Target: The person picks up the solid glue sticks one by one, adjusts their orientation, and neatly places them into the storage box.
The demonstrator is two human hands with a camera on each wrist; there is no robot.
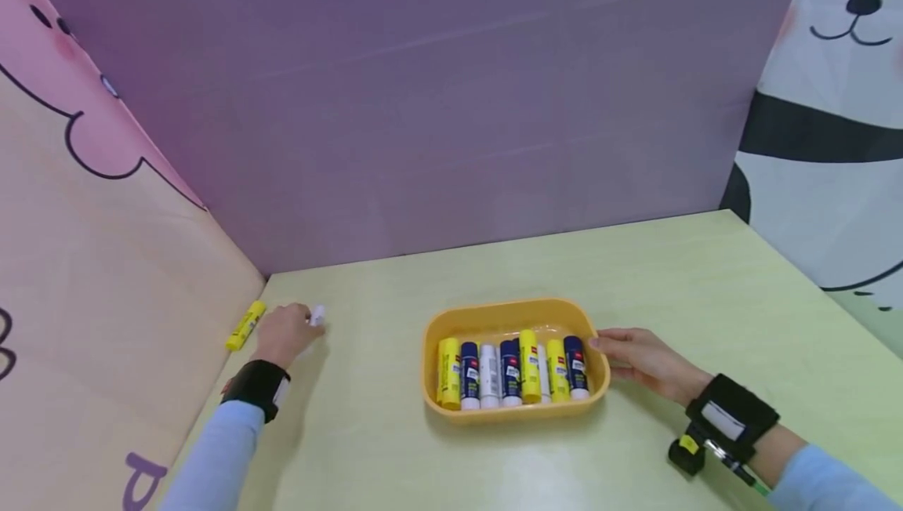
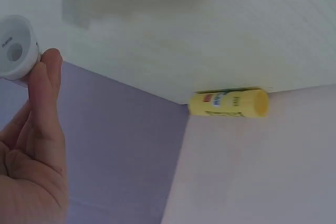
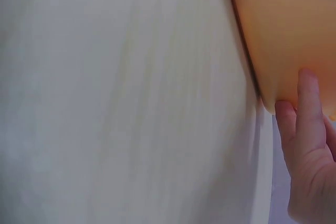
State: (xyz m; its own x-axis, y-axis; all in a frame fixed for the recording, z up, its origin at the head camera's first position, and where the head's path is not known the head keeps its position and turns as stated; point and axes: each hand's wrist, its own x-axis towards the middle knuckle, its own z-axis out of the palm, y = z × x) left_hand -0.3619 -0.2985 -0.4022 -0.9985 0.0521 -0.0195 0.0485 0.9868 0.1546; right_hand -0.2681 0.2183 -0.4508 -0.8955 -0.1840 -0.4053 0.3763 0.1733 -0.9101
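Note:
At the table's left side, my left hand [image 1: 288,332] pinches a white glue stick [image 1: 317,315] between thumb and fingers. The left wrist view shows the round, recessed end of that glue stick [image 2: 17,48] facing the camera. A yellow glue stick [image 1: 245,326] lies just left of this hand, against the side wall. My right hand [image 1: 649,360] grips the right end of an orange-yellow plastic basket [image 1: 508,417], thumb at the rim. Its fingers [image 3: 310,108] lie along the outer wall in the right wrist view. Inside the basket, yellow, navy and white glue sticks [image 1: 489,374] stand side by side.
A purple panel [image 1: 458,103] closes off the back of the pale table [image 1: 367,448]. Printed cartoon panels stand at the left [image 1: 127,276] and right [image 1: 832,182]. A small black device [image 1: 686,454] hangs from the right wristband.

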